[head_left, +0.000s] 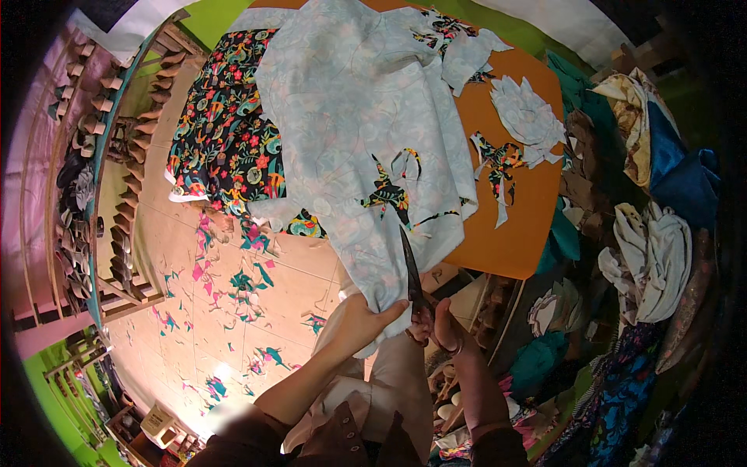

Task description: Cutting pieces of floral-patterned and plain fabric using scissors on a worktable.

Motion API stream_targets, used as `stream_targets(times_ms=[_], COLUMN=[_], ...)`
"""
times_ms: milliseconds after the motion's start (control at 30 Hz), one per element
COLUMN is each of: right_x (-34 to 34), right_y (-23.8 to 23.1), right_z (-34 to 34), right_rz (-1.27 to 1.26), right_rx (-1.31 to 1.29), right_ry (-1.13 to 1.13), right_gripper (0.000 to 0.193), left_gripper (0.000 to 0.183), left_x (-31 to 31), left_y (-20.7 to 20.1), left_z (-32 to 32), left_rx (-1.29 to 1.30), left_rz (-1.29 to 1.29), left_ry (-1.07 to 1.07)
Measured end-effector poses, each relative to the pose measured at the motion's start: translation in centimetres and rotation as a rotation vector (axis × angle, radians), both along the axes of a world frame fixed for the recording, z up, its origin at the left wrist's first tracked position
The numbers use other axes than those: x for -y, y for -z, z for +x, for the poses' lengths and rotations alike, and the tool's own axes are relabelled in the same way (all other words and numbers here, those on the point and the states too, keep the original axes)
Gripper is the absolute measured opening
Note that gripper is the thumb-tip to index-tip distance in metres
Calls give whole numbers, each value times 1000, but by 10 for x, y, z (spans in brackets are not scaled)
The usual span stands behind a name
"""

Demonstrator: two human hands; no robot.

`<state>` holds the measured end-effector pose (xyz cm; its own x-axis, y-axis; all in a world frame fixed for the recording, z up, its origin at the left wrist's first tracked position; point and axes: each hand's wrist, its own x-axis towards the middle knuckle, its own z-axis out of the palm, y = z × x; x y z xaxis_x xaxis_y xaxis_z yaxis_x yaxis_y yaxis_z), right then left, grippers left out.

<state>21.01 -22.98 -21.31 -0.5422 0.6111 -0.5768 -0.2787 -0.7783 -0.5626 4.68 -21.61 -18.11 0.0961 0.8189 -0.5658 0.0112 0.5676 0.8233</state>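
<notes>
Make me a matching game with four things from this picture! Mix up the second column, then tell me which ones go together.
Things:
1. Scissors
2. Big pale cloth
3. Table
4. Little scraps

Clues:
A. Orange
B. Pink and teal, lying on the floor
C. In the right hand
D. Gripped near its edge by the left hand

Pairs: 1-C, 2-D, 3-A, 4-B
</notes>
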Motion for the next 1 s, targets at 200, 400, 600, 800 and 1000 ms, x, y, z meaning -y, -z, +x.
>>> stream_targets(times_ms=[200, 400, 600, 800, 1000], right_x=[-8, 4, -4, -14, -9], right_y=[-7, 11, -12, -16, -10], right_z=[0, 3, -3, -10, -5], right_rz=[111, 244, -67, -163, -286], right_rx=[114, 93, 32, -144, -182], right_ry=[-155, -84, 54, 119, 186], right_gripper=[79, 70, 74, 80, 84], left_gripper=[29, 55, 45, 46, 40], left_x=[-6, -9, -55, -122, -164], left_y=[-6, -3, -52, -38, 6], left_z=[-6, -38, -46, -27, -26], left_rx=[-42, -278, -1049, -860, -947], left_rz=[-99, 192, 745, 1103, 1321], left_ry=[78, 143, -89, 815, 1023])
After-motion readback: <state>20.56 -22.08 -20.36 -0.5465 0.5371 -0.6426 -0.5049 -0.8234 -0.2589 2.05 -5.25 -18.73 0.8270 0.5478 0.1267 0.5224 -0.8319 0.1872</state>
